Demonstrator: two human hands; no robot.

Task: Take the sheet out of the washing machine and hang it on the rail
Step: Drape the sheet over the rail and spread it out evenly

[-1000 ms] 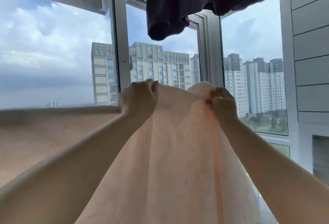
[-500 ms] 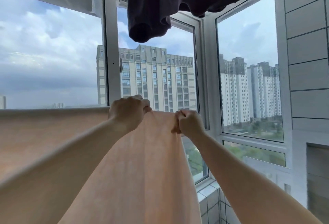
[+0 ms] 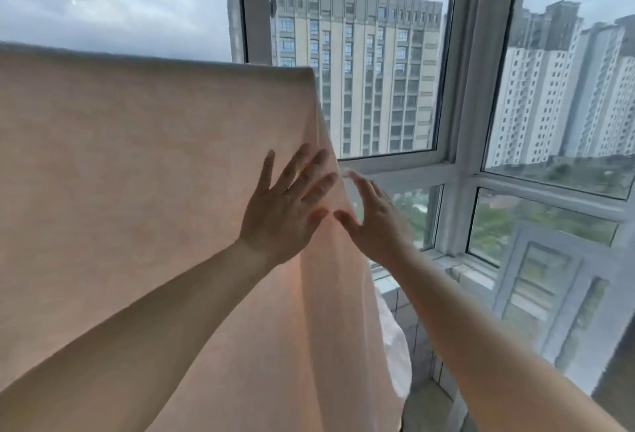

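Note:
A pale peach sheet hangs draped over a rail that its top fold hides. It fills the left half of the view and falls past the bottom edge. My left hand lies flat on the sheet near its right edge, fingers spread. My right hand is just beyond that right edge, fingers straight and holding nothing. I cannot tell whether it touches the fabric.
Large white-framed windows stand close behind the sheet, with tall buildings outside. A tiled sill runs below the glass. Something white bulges out from behind the sheet's lower right.
Both hands have let go of the sheet's top edge, opened and dropped lower. The view has tilted down, so the dark garment overhead is out of sight.

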